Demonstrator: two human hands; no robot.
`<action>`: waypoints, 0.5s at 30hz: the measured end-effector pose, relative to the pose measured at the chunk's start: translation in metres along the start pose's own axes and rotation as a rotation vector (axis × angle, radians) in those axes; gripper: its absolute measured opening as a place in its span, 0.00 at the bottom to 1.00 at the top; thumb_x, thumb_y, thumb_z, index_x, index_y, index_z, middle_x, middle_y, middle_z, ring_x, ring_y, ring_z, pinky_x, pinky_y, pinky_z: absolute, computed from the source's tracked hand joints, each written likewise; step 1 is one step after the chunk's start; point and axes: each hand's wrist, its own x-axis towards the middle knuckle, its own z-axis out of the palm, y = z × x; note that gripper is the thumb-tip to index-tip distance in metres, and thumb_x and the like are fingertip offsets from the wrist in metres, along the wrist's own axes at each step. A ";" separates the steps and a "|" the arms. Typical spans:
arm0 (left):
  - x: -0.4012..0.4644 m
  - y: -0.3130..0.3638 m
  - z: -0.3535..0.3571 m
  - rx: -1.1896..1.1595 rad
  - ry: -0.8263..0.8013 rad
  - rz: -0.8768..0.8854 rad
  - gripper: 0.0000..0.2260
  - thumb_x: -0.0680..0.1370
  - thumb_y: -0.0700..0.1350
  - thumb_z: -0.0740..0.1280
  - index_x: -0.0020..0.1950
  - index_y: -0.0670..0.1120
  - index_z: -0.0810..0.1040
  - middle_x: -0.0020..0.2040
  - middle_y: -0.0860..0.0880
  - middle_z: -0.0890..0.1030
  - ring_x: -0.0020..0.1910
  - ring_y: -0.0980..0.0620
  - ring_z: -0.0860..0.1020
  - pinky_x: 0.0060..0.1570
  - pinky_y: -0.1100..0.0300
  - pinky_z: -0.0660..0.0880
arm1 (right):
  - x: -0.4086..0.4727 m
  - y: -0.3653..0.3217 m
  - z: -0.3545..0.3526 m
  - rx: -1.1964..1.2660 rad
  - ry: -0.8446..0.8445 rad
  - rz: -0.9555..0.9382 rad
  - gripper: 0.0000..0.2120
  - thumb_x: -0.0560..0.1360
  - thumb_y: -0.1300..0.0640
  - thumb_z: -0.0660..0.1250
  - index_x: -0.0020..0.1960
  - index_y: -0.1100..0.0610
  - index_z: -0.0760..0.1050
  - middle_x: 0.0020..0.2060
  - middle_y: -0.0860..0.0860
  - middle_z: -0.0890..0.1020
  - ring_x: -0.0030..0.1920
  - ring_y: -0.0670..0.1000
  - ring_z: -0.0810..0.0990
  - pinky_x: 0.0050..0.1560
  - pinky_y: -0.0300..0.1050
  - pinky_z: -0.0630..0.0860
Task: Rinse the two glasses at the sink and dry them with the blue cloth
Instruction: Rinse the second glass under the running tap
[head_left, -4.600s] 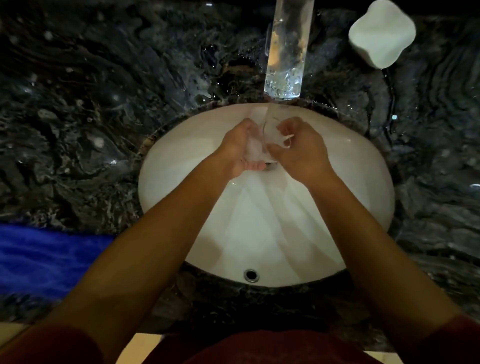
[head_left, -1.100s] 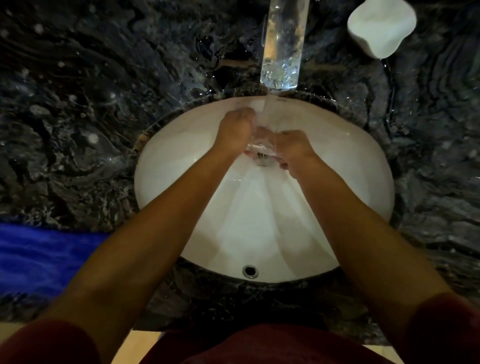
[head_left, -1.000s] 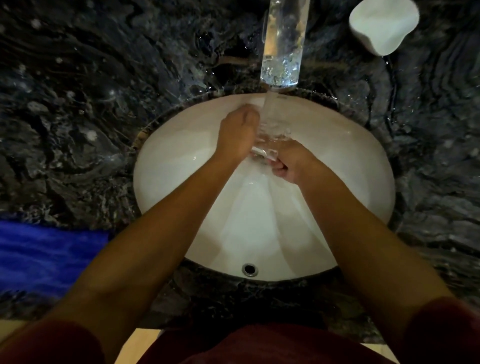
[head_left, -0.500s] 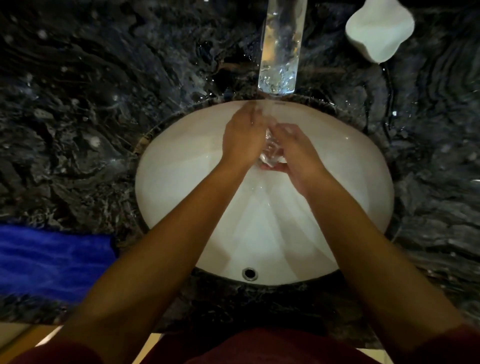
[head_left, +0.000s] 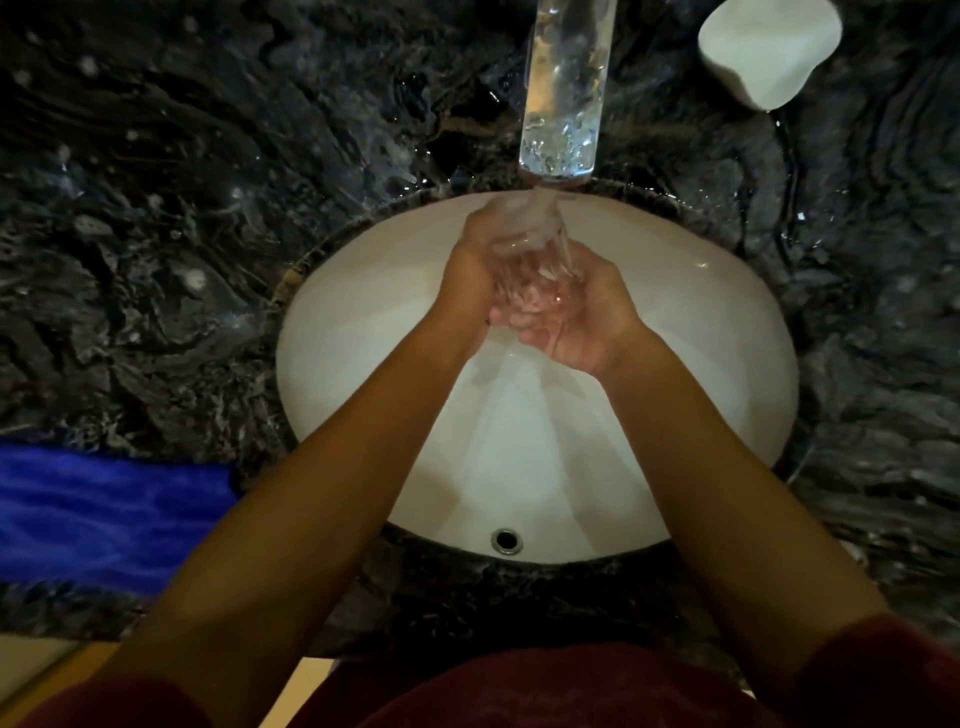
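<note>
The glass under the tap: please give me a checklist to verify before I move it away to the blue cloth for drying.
1. Both hands hold the glass: ok. The left hand and right hand are wrapped around it.
2. Water reaches the glass: ok. The stream from the tap falls onto its upper end.
3. Glass rinsed inside and outside: cannot tell.
4. Blue cloth ready: ok. It lies on the counter left of the sink.
5. Grip secure on wet glass: cannot tell.
6. Second glass located: not ok. It is not in view.
</note>
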 end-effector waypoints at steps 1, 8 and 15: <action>-0.002 -0.001 0.000 -0.030 0.012 -0.024 0.18 0.84 0.53 0.60 0.53 0.42 0.83 0.46 0.42 0.86 0.45 0.44 0.84 0.47 0.56 0.80 | 0.002 -0.001 0.000 -0.046 0.071 -0.022 0.23 0.83 0.45 0.59 0.59 0.62 0.84 0.50 0.61 0.88 0.45 0.64 0.88 0.31 0.48 0.82; -0.003 -0.013 0.016 -0.018 0.168 -0.161 0.21 0.84 0.51 0.55 0.43 0.45 0.82 0.33 0.47 0.85 0.29 0.53 0.83 0.29 0.63 0.77 | 0.013 0.009 0.016 -0.244 0.506 -0.204 0.25 0.85 0.42 0.52 0.47 0.53 0.84 0.41 0.55 0.89 0.44 0.57 0.88 0.46 0.50 0.84; 0.012 0.008 0.016 0.217 0.221 -0.183 0.21 0.86 0.52 0.54 0.45 0.44 0.81 0.39 0.44 0.84 0.35 0.48 0.80 0.39 0.57 0.77 | -0.003 0.048 0.034 -0.700 0.669 -0.573 0.30 0.83 0.34 0.45 0.72 0.51 0.68 0.57 0.50 0.85 0.54 0.52 0.85 0.59 0.58 0.81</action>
